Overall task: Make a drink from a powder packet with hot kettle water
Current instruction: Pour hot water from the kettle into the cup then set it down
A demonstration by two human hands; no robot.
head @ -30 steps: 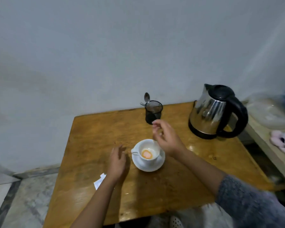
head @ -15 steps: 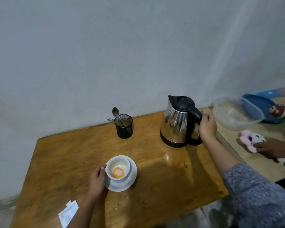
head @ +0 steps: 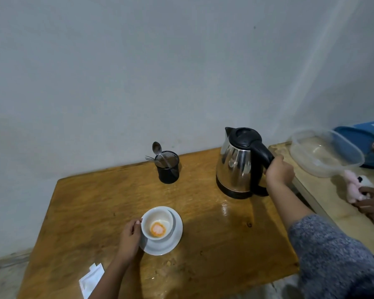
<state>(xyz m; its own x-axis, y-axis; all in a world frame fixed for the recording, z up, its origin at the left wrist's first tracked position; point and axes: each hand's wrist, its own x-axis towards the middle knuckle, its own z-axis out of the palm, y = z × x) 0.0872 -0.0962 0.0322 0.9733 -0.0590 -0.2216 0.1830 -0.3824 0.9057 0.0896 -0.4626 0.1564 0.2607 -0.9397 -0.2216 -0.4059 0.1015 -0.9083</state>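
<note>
- Lower left of the frame: an opened white packet (head: 91, 280) lies flat near the front edge of the wooden table (head: 214, 244), partly behind the left forearm. It looks emptied, though its contents cannot be confirmed.
- Lower centre: the left hand (head: 129, 238) rests against the left side of the white cup (head: 157, 222), fingers curled at its handle in a light steadying hold. Whether they close fully round the handle cannot be told.
- The cup stands upright on a white saucer (head: 171, 242); a small orange-and-white heap of powder (head: 158, 229) sits in its bottom, dry (no liquid visible).
- Centre right: the right hand (head: 279, 171) is closed around the black handle of the steel kettle (head: 238, 162). The kettle stands upright with its base on the table, lid shut, well apart from the cup.
- Upper centre, by the wall: a black mesh holder (head: 167, 169) with a spoon (head: 158, 148) standing in it, untouched.
- Right edge: a clear plastic tub (head: 324, 154) on a neighbouring surface, and another person's hand on soft toys (not part of the task).
- Assessment: the pouring step is in hand. The next move calls for lifting the kettle, carrying it over the cup, and tipping slowly, spout clear of the left fingers. Scald risk noted.
</note>
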